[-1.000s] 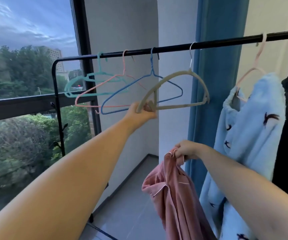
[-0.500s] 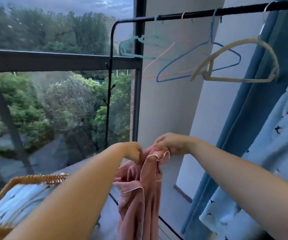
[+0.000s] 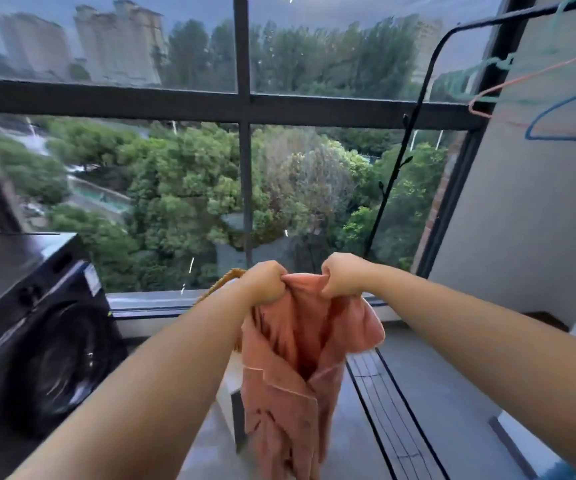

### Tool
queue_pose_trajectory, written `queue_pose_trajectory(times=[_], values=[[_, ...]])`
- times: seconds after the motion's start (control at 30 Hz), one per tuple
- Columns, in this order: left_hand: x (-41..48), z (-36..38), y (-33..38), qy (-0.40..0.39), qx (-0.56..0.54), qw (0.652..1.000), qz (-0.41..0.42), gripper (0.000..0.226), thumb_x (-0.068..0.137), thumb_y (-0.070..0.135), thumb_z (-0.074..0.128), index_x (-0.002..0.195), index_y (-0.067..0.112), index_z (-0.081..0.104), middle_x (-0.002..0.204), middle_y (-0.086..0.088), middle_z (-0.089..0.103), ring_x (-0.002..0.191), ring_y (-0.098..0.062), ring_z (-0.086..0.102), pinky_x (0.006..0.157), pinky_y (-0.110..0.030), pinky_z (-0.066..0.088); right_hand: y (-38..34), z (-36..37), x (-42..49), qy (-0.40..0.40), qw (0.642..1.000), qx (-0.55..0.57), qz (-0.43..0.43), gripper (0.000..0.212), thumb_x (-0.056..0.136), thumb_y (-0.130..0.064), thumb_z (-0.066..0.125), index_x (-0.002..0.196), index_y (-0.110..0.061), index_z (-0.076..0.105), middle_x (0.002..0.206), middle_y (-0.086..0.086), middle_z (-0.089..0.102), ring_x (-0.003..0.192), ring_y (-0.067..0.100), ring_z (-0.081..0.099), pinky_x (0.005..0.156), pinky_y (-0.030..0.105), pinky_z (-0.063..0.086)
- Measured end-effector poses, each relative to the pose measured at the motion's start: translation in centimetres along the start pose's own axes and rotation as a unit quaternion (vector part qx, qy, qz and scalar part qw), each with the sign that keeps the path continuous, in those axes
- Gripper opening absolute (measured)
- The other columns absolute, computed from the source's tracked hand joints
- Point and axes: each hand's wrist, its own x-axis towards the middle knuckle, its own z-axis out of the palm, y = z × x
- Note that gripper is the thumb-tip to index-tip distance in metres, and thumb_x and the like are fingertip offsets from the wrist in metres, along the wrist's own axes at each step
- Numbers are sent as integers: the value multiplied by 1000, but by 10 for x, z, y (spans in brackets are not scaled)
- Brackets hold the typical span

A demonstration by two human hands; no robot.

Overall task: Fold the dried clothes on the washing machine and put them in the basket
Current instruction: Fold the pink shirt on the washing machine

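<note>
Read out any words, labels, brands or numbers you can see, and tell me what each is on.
No text can be read in this view.
On the washing machine: a pale sticker near its upper front corner, too blurred to read.
On the pink garment, gripped by the left hand and right hand: no label or print shows.

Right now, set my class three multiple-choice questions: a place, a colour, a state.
1. Where is the washing machine? A) left of the shirt B) right of the shirt C) outside the window
2. What colour is the shirt? A) blue B) pink C) white
3. How is the shirt held? A) by the left hand and right hand together B) by one hand C) by neither
Answers: A, it stands at the left edge; B, the cloth is pink; A, both hands bunch its top.
</note>
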Motion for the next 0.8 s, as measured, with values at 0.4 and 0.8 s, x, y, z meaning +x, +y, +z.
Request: queue_pose_trajectory(times=[0.4, 0.8], values=[[-121, -107, -154, 155, -14, 980, -125, 25, 84, 5, 47, 88, -2, 70, 93, -18, 68, 89, -32, 61, 70, -34, 49, -223, 52, 43, 76, 984, 63, -148, 8, 82, -19, 56, 80, -15, 49, 91, 9, 63, 89, 30, 61, 63, 30, 39], [-300, -202, -372, 190, 139, 892, -387, 27, 85, 7, 51, 111, 4, 61, 116, -16, 62, 109, -34, 58, 82, -35, 49, -513, 61, 53, 196, 953, -54, -226, 27, 89, -3, 46, 109, -8, 63, 116, 13, 52, 107, 34, 57, 74, 35, 40]])
